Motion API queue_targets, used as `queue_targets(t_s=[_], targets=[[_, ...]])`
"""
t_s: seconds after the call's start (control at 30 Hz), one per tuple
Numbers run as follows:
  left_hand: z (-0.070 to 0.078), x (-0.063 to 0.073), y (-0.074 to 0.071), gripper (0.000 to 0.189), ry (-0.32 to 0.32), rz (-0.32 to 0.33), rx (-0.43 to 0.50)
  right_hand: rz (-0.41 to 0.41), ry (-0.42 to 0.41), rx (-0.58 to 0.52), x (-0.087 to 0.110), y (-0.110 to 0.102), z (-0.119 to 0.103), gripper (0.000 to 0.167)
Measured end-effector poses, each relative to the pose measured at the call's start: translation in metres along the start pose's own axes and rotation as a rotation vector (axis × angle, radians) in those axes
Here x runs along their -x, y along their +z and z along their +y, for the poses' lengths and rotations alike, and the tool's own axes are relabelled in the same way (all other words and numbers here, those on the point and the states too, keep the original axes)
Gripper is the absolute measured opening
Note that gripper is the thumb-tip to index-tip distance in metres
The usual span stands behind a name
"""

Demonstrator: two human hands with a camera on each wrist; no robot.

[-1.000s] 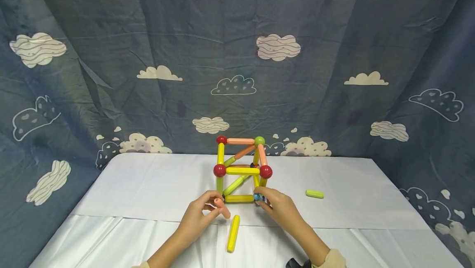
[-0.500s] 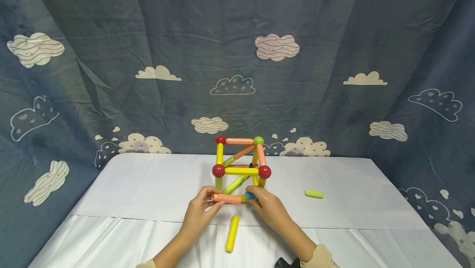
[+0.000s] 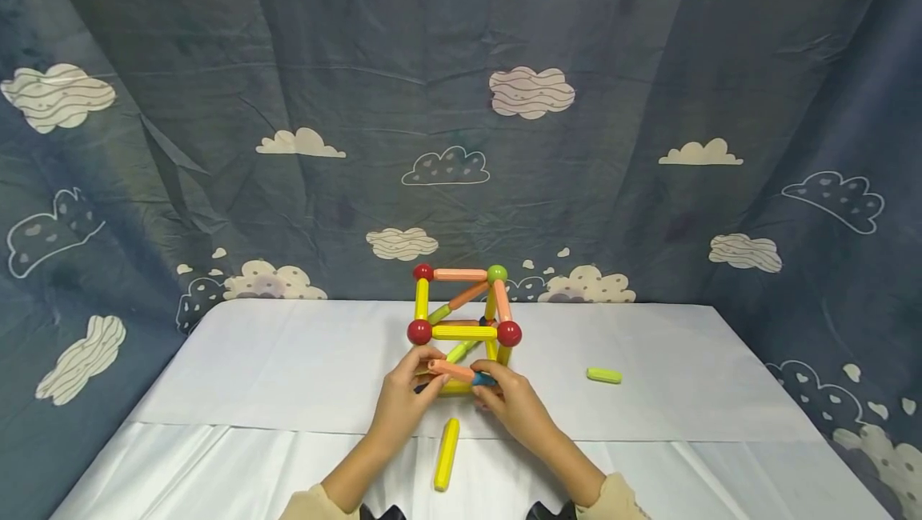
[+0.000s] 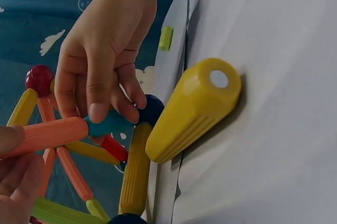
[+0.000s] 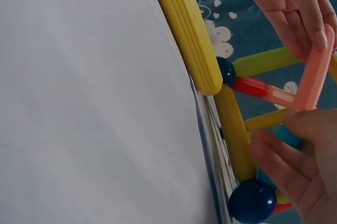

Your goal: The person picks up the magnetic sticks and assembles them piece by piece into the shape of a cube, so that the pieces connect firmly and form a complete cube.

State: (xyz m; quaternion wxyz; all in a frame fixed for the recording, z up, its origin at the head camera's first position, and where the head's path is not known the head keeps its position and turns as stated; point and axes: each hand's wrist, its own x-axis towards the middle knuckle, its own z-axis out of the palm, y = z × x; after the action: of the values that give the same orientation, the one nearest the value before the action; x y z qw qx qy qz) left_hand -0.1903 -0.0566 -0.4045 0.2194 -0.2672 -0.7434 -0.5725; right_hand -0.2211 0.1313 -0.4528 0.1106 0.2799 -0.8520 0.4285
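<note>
Hands have moved up: half a second ago I held the orange stick [image 3: 451,369] low by the table; now it sits higher against the front of the stick cube [image 3: 461,330]. My left hand [image 3: 406,396] pinches its left end. My right hand [image 3: 513,402] pinches the blue piece [image 3: 484,379] at its right end. A loose yellow stick [image 3: 446,454] lies near the table's front edge.

Ribbed matt plastic on the yellow stick [image 3: 446,454] lying near the front edge of the tabletop [image 3: 274,376], with a smooth white disc at its end. Smooth matt plastic on the salmon stick [image 4: 45,134]. Glossy, hard finish on the red balls [image 3: 419,332]. Thin, creased white cloth over the tabletop; soft printed fabric backdrop [image 3: 288,104].
</note>
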Motion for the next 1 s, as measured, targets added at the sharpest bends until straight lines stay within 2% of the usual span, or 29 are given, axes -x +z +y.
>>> queue_targets(t_s=[0.13, 0.27, 0.33, 0.37, 0.43, 0.53, 0.63, 0.77, 1.0], targets=[[-0.015, 0.000, 0.002, 0.032, 0.060, -0.001, -0.042, 0.033, -0.026, -0.073, -0.003, 0.005, 0.000, 0.032], [-0.033, 0.000, -0.002, 0.044, 0.197, 0.051, -0.237, 0.073, -0.029, -0.075, -0.006, 0.008, 0.000, 0.026], [-0.032, -0.004, -0.007, 0.051, 0.263, 0.103, -0.344, 0.088, -0.018, -0.077, -0.007, 0.008, -0.001, 0.024], [-0.032, -0.006, -0.009, 0.056, 0.267, 0.127, -0.391, 0.097, -0.011, -0.075, -0.008, 0.008, -0.002, 0.024], [-0.032, -0.010, -0.013, 0.066, 0.217, 0.137, -0.428, 0.115, -0.001, -0.073, -0.010, 0.009, -0.003, 0.023], [-0.034, -0.016, -0.017, 0.073, 0.072, 0.090, -0.434, 0.138, 0.010, -0.059, -0.012, 0.011, -0.006, 0.024], [-0.036, -0.020, -0.018, 0.070, -0.038, 0.042, -0.370, 0.145, 0.036, -0.035, -0.014, 0.013, -0.007, 0.025], [-0.040, -0.022, -0.017, 0.063, -0.094, 0.027, -0.274, 0.156, 0.068, -0.012, -0.015, 0.015, -0.009, 0.025], [-0.042, -0.023, -0.012, 0.058, -0.114, 0.059, -0.201, 0.209, 0.051, -0.005, -0.015, 0.017, -0.008, 0.023]])
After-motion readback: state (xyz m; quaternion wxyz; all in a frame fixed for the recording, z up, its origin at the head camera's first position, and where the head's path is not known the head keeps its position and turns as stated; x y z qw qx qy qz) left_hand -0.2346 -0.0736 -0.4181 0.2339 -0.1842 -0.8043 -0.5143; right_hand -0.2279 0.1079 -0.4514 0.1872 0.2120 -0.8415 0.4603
